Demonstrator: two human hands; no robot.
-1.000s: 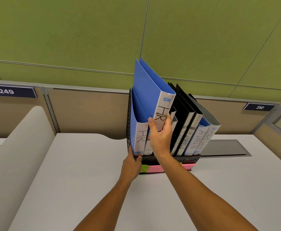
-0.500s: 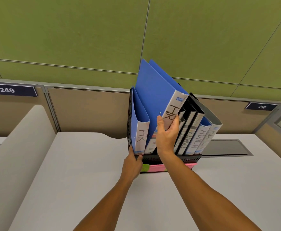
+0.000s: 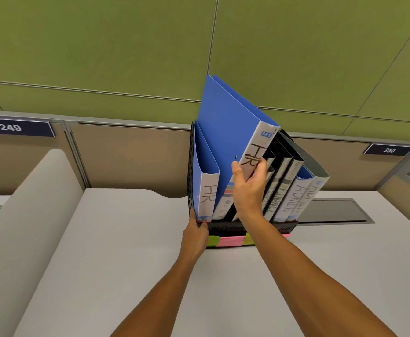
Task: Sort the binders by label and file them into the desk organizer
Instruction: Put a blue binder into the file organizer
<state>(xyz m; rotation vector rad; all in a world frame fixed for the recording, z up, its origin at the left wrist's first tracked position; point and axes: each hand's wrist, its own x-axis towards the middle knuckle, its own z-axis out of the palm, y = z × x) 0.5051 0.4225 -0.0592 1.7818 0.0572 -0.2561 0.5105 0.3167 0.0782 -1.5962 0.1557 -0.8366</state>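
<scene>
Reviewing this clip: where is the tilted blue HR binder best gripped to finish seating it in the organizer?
Probably low on the spine of the tilted HR binder, from the front, as the right hand grips it now. It leans right against the black binders, and only its spine faces the person.

Bright, even light; sharp; edges bowed.

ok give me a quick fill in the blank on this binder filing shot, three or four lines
1. The tilted blue binder gripped by the right hand has ____ handwritten on its spine.
2. The left hand holds the front left corner of the black ____.
3. The nameplate on the left partition reads ____.
4. The sticky notes on the organizer's front are green and ____.

Missing words: HR; organizer; 249; pink
</scene>
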